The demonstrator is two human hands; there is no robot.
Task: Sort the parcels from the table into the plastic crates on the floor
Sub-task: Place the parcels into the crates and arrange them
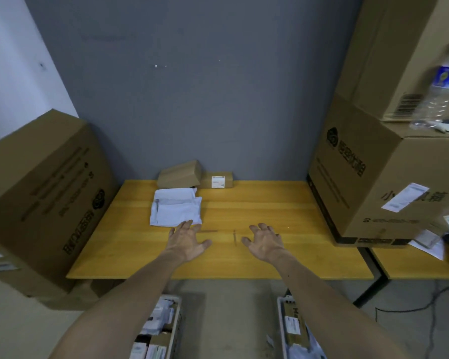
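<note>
On the yellow wooden table lie white soft mailer bags, stacked left of centre. Behind them against the wall sit a tilted brown cardboard parcel and a small brown box with a white label. My left hand reaches over the table with fingers spread, its fingertips at the near edge of the white bags. My right hand hovers open over bare table, holding nothing. Two plastic crates stand on the floor below: the left crate and the right crate, both with parcels inside.
A big cardboard box stands at the table's left end. Stacked large boxes fill the right end, with a plastic water bottle on top. A second table adjoins on the right; a cable trails on the floor.
</note>
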